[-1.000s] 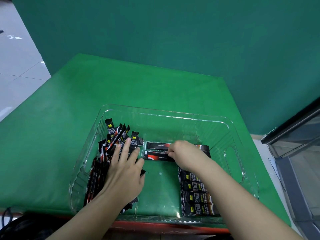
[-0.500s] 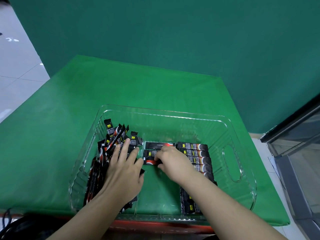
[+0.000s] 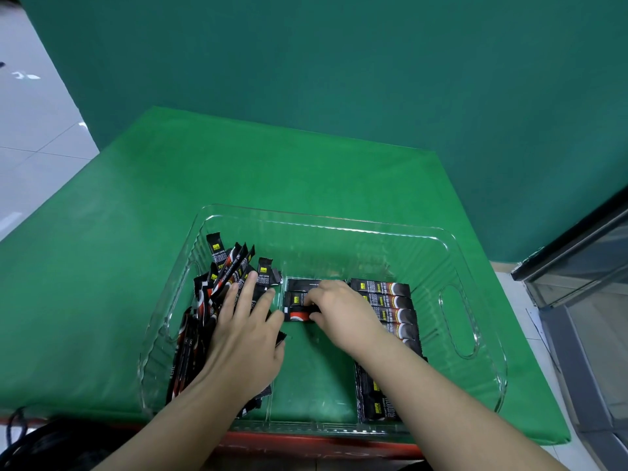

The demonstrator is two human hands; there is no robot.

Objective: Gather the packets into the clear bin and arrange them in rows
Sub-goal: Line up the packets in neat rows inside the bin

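A clear plastic bin [image 3: 339,229] stands on the green table. In its left part lies a loose pile of black and red packets [image 3: 221,277]; my left hand [image 3: 248,334] rests flat on this pile with its fingers spread. A tidy row of packets [image 3: 390,300] lies flat along the right side, partly hidden under my right forearm. In the middle a short row of three packets [image 3: 299,290] lies side by side. My right hand [image 3: 339,314] pinches the nearest of these, a black and red packet [image 3: 297,316], at its right end.
The green cloth-covered table [image 3: 170,198] runs to a green wall behind. A glass-fronted cabinet [image 3: 584,283] stands at the right. Dark cables [image 3: 40,447] lie at the lower left below the table edge. The bin's floor near me shows bare green.
My right hand has slid left from the right-hand row to the middle row and now pinches the nearest packet there. My left hand stays on the pile.
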